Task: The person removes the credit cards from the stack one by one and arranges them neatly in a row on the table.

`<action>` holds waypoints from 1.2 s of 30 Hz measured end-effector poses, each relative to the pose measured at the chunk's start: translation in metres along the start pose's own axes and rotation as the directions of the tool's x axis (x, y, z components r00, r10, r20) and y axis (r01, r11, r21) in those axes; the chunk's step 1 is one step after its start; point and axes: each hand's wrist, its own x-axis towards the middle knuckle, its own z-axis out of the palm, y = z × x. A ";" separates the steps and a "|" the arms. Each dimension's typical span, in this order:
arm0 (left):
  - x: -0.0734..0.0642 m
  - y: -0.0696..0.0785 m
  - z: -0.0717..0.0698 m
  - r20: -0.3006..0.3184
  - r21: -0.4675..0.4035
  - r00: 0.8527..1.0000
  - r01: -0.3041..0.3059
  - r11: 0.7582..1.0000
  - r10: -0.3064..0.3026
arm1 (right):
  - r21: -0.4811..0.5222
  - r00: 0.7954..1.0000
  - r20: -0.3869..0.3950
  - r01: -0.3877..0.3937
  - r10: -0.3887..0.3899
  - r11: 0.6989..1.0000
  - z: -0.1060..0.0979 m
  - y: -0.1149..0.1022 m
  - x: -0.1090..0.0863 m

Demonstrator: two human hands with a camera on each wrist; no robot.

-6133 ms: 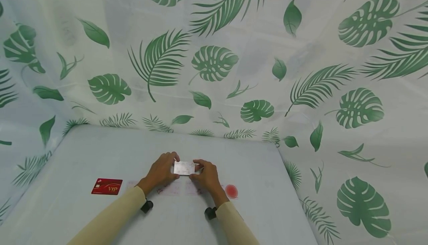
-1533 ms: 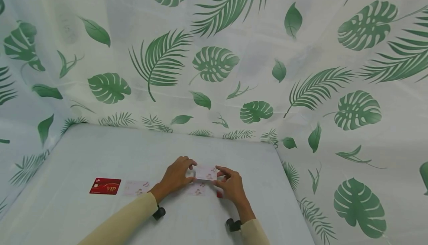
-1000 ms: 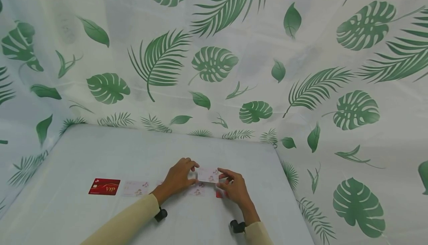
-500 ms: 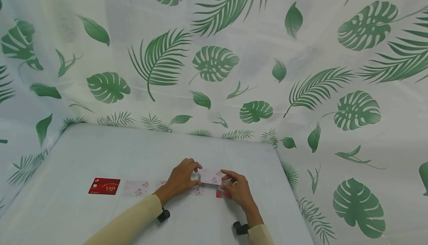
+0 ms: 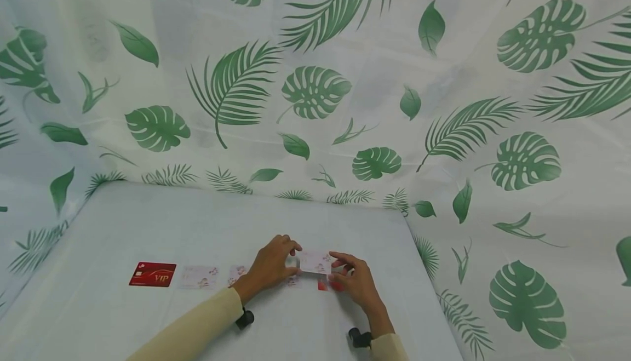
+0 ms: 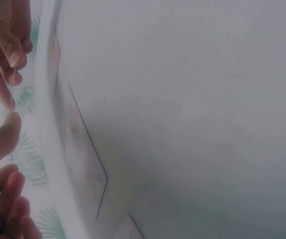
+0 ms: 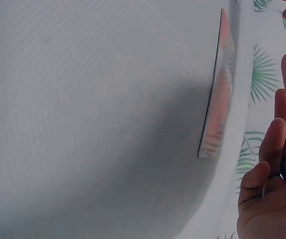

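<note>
In the head view, a pale card (image 5: 315, 262) with a pink flower print is held up over the table between both hands. My left hand (image 5: 270, 265) pinches its left side between thumb and fingers. At the right side, the thumb and fingers of my right hand (image 5: 359, 281) grip it. Seen edge-on in the left wrist view, the held card (image 6: 13, 94) is a thin line. Below it lies a red-and-white card (image 5: 322, 284), partly covered by the right hand; the right wrist view shows this flat card (image 7: 217, 109) whole.
A row of cards lies on the white table (image 5: 256, 328): a red VIP card (image 5: 153, 274) at the left, then a pale floral card (image 5: 199, 277) and another floral card (image 5: 236, 273) partly behind the left hand. A leaf-print curtain (image 5: 246, 147) stands behind.
Both hands have shifted right and slightly nearer with the held card. About six seconds ago its face looked plain silvery white; now the flower print shows. The VIP card stays put.
</note>
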 end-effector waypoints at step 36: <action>0.006 0.022 0.022 -0.009 -0.017 0.999 -0.051 0.999 0.050 | 0.000 0.999 -0.026 -0.027 0.027 1.000 -0.027 0.015 -0.014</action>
